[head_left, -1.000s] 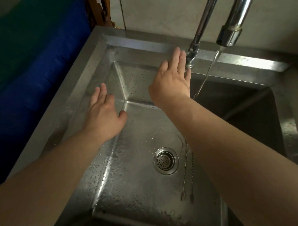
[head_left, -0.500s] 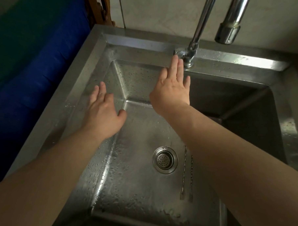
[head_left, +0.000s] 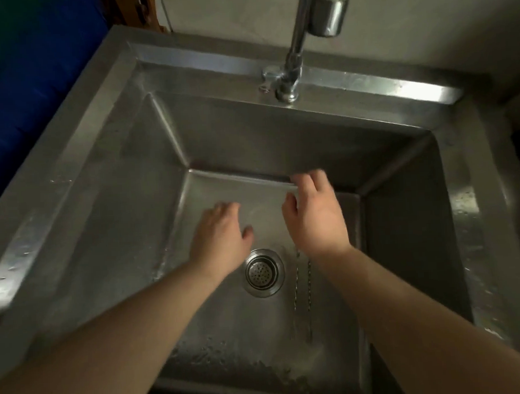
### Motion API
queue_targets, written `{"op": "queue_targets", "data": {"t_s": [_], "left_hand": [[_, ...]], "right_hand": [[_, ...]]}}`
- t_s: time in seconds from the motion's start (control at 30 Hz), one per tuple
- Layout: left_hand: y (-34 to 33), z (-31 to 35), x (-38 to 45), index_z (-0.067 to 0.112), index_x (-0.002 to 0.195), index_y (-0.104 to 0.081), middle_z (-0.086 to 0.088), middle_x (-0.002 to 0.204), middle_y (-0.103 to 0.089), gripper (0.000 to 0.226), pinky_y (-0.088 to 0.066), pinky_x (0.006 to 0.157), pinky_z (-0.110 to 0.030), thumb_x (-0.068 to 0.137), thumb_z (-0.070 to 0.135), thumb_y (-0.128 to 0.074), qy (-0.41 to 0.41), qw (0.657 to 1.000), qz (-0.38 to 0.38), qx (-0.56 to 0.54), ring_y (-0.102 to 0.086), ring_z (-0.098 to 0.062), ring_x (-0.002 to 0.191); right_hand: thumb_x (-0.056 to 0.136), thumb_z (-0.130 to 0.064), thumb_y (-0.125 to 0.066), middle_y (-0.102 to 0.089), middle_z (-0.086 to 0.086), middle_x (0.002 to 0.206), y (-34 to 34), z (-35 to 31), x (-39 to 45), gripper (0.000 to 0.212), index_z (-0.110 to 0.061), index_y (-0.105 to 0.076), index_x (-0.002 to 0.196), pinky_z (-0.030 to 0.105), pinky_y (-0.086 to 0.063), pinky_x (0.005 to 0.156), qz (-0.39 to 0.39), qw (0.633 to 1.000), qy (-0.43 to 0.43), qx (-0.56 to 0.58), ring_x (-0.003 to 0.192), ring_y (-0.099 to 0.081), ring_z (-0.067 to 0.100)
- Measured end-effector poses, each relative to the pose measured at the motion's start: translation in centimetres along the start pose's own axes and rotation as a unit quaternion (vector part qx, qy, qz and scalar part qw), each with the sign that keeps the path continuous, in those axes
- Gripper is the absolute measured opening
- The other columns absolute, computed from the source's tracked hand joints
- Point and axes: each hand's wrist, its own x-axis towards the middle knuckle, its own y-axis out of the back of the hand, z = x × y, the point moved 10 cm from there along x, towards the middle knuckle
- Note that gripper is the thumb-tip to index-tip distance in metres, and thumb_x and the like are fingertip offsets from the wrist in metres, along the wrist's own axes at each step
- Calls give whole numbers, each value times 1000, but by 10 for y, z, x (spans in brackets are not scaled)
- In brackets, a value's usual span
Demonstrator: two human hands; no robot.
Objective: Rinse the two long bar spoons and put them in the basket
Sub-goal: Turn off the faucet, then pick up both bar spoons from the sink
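Head view looks steeply down into a steel sink (head_left: 82,180) — its rim and sloped walls are wet, with drops along the left ledge and a patch of droplets on the floor near the front edge. Both bare forearms reach in from the bottom of the frame.

Left hand (head_left: 219,237) hangs palm down over the basin floor, just left of and behind the drain (head_left: 264,272). Its fingers are loosely spread and slightly curled, holding nothing.

Right hand (head_left: 316,221) is further back and to the right, palm down, fingers bent a little toward the rear wall of the basin. It too is empty and relaxed, though its fingertips are blurred.

Two spoons (head_left: 303,287) lie side by side on the sink floor, just right of the drain. Their thin twisted shafts run roughly front to back, nearly parallel and close together. The far ends pass beneath the right wrist; the near ends fade into blur on the wet steel, so their tips cannot be made out. Neither hand touches them.

Behind the basin, a tap (head_left: 294,61) rises from the back ledge, with a small lever at its base — its spout head (head_left: 328,12) sits at the top of the frame. A blue surface (head_left: 25,97) fills the left edge.
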Motion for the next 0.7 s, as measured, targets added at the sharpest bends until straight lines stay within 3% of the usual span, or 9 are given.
{"op": "queue_targets", "data": {"t_s": [0.1,0.17,0.3,0.47,0.7], "left_hand": [[-77,14,-19,10,110,-60,-14,106,-66,35,-51,83,-41,81,29,-61,52,990,-90,-91,-61,-35,99],[-124,26,-32,9,98,-64,-15,98,-68,25,-51,77,-36,79,24,-60,55,983,-140,-108,-63,-35,94],[-196,36,-56,9,89,-64,-14,93,-71,20,-41,66,-27,79,26,-61,103,958,-227,-141,-65,-32,91],[-230,31,-72,14,85,-62,-9,90,-69,12,-37,60,-27,76,22,-58,143,951,-240,-133,-65,-28,85],[-236,26,-64,3,89,-67,-18,95,-70,18,-43,65,-29,77,9,-55,156,952,-239,-109,-65,-33,91]], "right_hand": [[92,-15,-55,-58,15,118,-38,80,-51,29,-7,-59,119,37,-50,81,-64,984,-163,20,97,-61,35],[95,-17,-52,-61,14,115,-66,126,-94,25,-10,-57,118,32,-47,79,-122,954,-269,40,95,-61,31],[96,-22,-53,-66,9,99,-102,177,-162,7,-17,-56,93,31,-48,69,-204,898,-390,13,78,-58,19],[95,-27,-55,-69,7,103,-127,183,-186,17,-15,-64,104,33,-52,78,-258,891,-374,-8,93,-64,24],[96,-15,-52,-69,9,107,-140,182,-188,19,-12,-66,108,29,-50,75,-267,888,-373,-20,96,-65,26]]}}
